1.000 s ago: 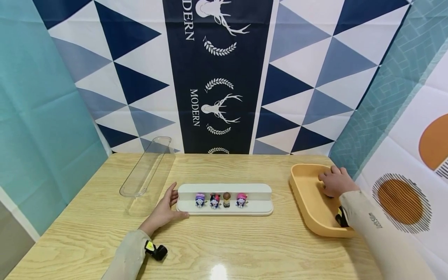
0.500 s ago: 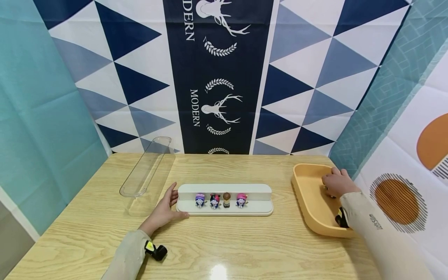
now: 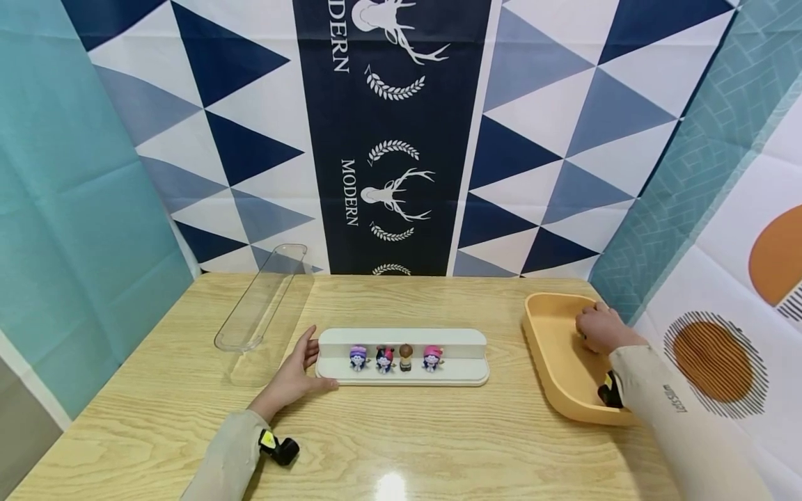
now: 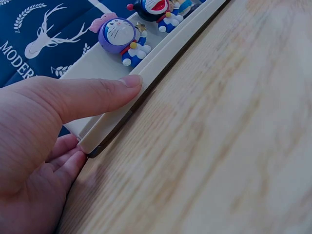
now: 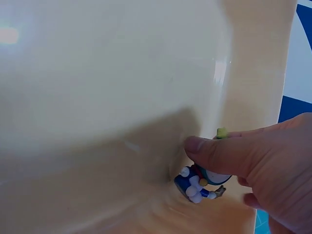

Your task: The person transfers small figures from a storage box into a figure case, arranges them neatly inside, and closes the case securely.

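In the head view my left hand [image 3: 294,376] holds the left end of a white display stand [image 3: 466,372]. Its thumb lies along the front lip [image 4: 109,117] in the left wrist view, with the fingers bent round the stand's end. On the stand, from left to right, are a purple-hatted figurine [image 3: 358,358], a black-and-red one [image 3: 385,359], a brown-haired one [image 3: 406,357] and a pink-hatted one [image 3: 432,358]. My right hand [image 3: 603,329] is inside an orange bin [image 3: 560,362]. Thumb and fingers pinch a small blue-and-white figurine [image 5: 192,187], its head partly covered by the thumb.
A clear plastic cover [image 3: 263,306] lies on the wooden table [image 3: 438,445] at the back left, left of the stand. Patterned cloth [image 3: 401,139] hangs behind the table. The bin stands at the right, close to the side cloth.
The orange bin has shifted slightly right. My right hand has turned a little inside it, and the figurine is now mostly hidden in the head view. My left hand stays put.
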### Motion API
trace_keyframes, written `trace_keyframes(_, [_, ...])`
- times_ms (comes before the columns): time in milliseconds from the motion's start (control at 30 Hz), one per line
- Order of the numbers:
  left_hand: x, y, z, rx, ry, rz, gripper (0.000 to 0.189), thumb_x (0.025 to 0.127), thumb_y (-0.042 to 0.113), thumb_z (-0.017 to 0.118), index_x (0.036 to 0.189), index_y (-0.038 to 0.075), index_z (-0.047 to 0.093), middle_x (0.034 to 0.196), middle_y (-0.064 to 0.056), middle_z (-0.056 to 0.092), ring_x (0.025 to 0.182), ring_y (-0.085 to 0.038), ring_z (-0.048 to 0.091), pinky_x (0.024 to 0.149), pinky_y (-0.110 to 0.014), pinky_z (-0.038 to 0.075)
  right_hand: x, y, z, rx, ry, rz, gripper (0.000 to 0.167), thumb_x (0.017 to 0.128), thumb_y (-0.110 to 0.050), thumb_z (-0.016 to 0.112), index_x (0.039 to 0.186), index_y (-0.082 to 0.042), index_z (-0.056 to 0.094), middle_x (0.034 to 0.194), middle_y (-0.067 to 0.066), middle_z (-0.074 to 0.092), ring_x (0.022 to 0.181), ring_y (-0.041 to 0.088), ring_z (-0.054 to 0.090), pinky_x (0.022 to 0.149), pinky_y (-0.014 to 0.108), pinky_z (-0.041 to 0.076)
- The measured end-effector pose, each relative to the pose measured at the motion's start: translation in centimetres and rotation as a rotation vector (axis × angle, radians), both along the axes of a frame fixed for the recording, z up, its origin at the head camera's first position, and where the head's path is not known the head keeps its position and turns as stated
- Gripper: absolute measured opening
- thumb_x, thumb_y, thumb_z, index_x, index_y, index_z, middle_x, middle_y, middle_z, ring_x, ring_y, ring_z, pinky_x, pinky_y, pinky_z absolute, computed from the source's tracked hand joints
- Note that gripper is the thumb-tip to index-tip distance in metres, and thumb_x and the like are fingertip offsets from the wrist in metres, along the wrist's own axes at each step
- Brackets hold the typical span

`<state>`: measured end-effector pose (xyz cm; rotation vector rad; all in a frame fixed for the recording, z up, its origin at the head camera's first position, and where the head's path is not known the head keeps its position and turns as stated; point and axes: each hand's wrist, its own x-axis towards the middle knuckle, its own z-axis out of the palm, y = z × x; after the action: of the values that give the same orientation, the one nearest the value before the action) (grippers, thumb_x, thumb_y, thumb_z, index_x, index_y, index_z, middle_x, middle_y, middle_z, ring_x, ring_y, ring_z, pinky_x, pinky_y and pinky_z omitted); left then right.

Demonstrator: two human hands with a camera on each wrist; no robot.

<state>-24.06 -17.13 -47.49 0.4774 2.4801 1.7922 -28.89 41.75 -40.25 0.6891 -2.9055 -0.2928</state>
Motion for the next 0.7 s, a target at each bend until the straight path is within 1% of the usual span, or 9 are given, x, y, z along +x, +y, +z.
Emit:
trace_keyframes(100, [-0.1, 0.0, 0.0, -0.004, 0.001, 0.001, 0.118, 0.073, -0.001, 0.087, 0.157, -0.006, 0.004, 0.142, -0.031, 0.039, 0.132, -0.044, 0.042, 0.114, -0.052, 0.033, -0.4, 0.4, -0.3, -0.015, 0.022, 0.074, 0.022, 0.066, 0.000, 0.080, 0.067, -0.007, 0.059, 0.070, 0.006, 0.049, 0.069, 0.029, 0.046, 0.065, 0.044, 0.045])
trace_keyframes(167, [-0.1, 0.1, 0.0, 0.002, 0.001, 0.004, 0.118, 0.073, -0.002, 0.087, 0.156, -0.006, 0.004, 0.142, -0.032, 0.039, 0.131, -0.045, 0.042, 0.114, -0.052, 0.033, -0.5, 0.5, -0.5, -0.021, 0.048, 0.122, 0.023, 0.062, -0.001, 0.081, 0.067, -0.006, 0.059, 0.068, 0.005, 0.048, 0.066, 0.027, 0.046, 0.064, 0.041, 0.046])
trace_keyframes(233, [-0.1, 0.0, -0.1, 0.002, 0.006, 0.003, 0.118, 0.072, -0.002, 0.087, 0.156, -0.007, 0.004, 0.141, -0.032, 0.039, 0.131, -0.045, 0.042, 0.114, -0.052, 0.033, -0.4, 0.5, -0.6, -0.053, 0.047, 0.138, 0.022, 0.061, 0.002, 0.080, 0.067, -0.005, 0.059, 0.067, 0.004, 0.047, 0.065, 0.024, 0.045, 0.062, 0.037, 0.045])
trace_keyframes(300, [-0.1, 0.0, -0.1, 0.002, 0.009, 0.002, 0.118, 0.072, -0.002, 0.087, 0.156, -0.007, 0.004, 0.141, -0.033, 0.039, 0.131, -0.046, 0.042, 0.113, -0.052, 0.033, -0.3, 0.4, -0.6, -0.088, 0.033, 0.122, 0.022, 0.063, 0.003, 0.078, 0.068, -0.004, 0.058, 0.069, 0.005, 0.046, 0.065, 0.022, 0.044, 0.059, 0.034, 0.044])
trace_keyframes(433, [-0.1, -0.1, -0.1, 0.002, 0.008, -0.003, 0.118, 0.072, -0.002, 0.088, 0.156, -0.007, 0.004, 0.141, -0.032, 0.039, 0.131, -0.045, 0.042, 0.114, -0.052, 0.033, -0.2, -0.2, -0.1, -0.177, -0.012, 0.063, 0.016, 0.071, 0.006, 0.076, 0.075, 0.003, 0.061, 0.073, 0.008, 0.049, 0.069, 0.025, 0.048, 0.062, 0.037, 0.048])
trace_keyframes(533, [-0.1, -0.1, 0.0, 0.002, 0.009, -0.005, 0.118, 0.072, -0.002, 0.088, 0.156, -0.007, 0.004, 0.142, -0.032, 0.039, 0.132, -0.045, 0.041, 0.114, -0.052, 0.033, -0.4, -0.7, 0.5, -0.266, -0.056, 0.016, 0.018, 0.075, 0.002, 0.078, 0.083, 0.007, 0.063, 0.078, 0.012, 0.052, 0.073, 0.028, 0.052, 0.066, 0.042, 0.052])
trace_keyframes(633, [-0.2, -0.1, 0.0, 0.003, 0.012, -0.007, 0.118, 0.073, -0.002, 0.088, 0.156, -0.007, 0.004, 0.142, -0.032, 0.039, 0.132, -0.045, 0.041, 0.114, -0.052, 0.032, -0.5, -1.3, 1.2, -0.377, -0.100, -0.030, 0.022, 0.077, -0.002, 0.081, 0.088, 0.008, 0.065, 0.082, 0.012, 0.054, 0.073, 0.026, 0.052, 0.066, 0.044, 0.052])
trace_keyframes(700, [-0.2, -0.1, -0.1, 0.006, 0.012, -0.007, 0.118, 0.073, -0.002, 0.088, 0.156, -0.007, 0.004, 0.142, -0.032, 0.039, 0.132, -0.045, 0.041, 0.114, -0.051, 0.032, -0.5, -1.7, 1.7, -0.432, -0.104, -0.038, 0.023, 0.078, -0.004, 0.081, 0.090, 0.008, 0.066, 0.082, 0.012, 0.054, 0.072, 0.024, 0.052, 0.067, 0.045, 0.052])
